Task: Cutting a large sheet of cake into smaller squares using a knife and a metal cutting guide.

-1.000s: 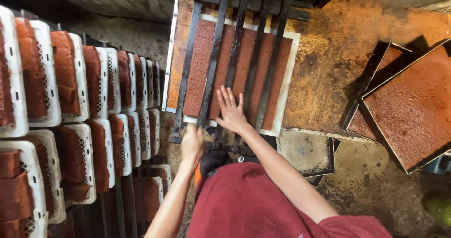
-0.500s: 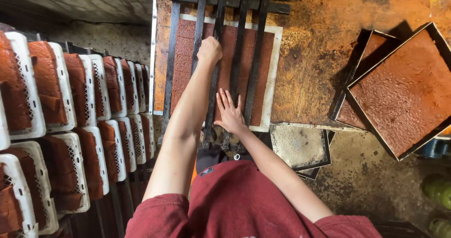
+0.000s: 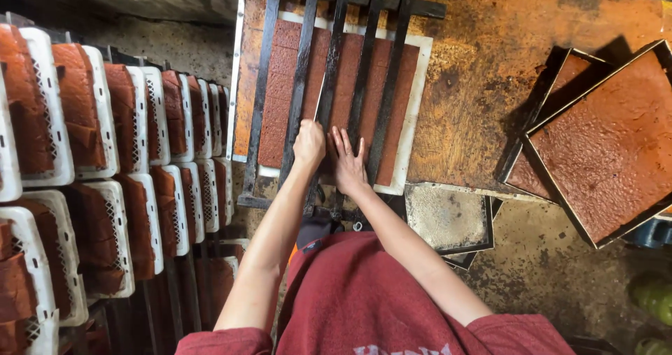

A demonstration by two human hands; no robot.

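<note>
Left hand [image 3: 309, 143] in fist, clamped on thin knife [image 3: 320, 106], blade pointing away between black guide bars [image 3: 301, 82]. Right hand [image 3: 348, 160] just beside, fingers spread flat on brown slab [image 3: 276, 96]. White board [image 3: 409, 131] under slab.

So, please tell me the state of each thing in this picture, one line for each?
left hand: closed around a knife, on the slab
right hand: open, flat, pressing the frame
black slatted frame: lying over the slab
red-brown slab: in its white tray, under the frame
square pan: full
small tray: emptied, with residue
</note>
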